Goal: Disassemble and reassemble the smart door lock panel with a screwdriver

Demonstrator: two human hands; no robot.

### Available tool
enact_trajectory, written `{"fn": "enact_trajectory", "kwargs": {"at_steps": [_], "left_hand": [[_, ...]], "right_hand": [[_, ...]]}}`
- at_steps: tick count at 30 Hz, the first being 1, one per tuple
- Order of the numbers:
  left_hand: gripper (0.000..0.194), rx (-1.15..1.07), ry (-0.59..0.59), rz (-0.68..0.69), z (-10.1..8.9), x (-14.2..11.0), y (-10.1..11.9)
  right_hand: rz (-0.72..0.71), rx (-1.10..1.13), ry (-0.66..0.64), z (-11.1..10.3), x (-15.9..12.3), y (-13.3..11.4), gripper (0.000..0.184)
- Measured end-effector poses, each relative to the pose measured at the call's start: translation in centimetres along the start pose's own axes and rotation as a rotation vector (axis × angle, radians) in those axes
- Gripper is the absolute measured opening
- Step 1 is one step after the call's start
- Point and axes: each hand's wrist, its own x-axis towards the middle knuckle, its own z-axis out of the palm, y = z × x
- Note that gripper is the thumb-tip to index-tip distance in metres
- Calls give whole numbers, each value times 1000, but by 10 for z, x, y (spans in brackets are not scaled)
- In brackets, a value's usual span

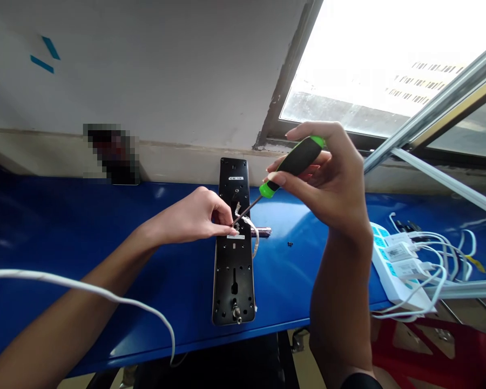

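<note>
Green-handled screwdriver [294, 163] slants down-left to the lock plate [234, 281], right fingers [277, 179] clamped round it.

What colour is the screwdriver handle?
The screwdriver handle is black with green ends, best seen in the head view.

Hard daylight comes through the window [372, 65] at about one o'clock, so overexposed that the building beyond it is washed pale. That light leaves soft patches of glare on the glossy blue bench top [65, 216] near twelve and three o'clock, and shadows stay faint and diffuse. The right hand [328, 183] is backlit, its palm side dimmer than the bright surroundings. Wide-lens distortion bends the bench's front edge toward seven o'clock and stretches the metal bars [441, 100] at two o'clock. A pixelated patch [111, 154] blurs out the area at eleven o'clock. Small details on the black plate [233, 281] look slightly soft, perhaps from focus.
</note>
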Motion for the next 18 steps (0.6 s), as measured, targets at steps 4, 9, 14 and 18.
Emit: {"fn": "enact_trajectory", "kwargs": {"at_steps": [4, 9, 14, 18], "left_hand": [[24, 31, -53, 20, 8, -1, 5], [22, 65, -55, 41, 19, -7, 15], [17, 102, -40, 82, 30, -25, 23], [22, 79, 29, 162, 48, -44, 25]], "right_hand": [[73, 54, -91, -4, -18, -3, 84], [103, 111, -37, -5, -43, -11, 81], [64, 144, 151, 11, -69, -20, 76], [68, 148, 221, 20, -90, -29, 74]]}}
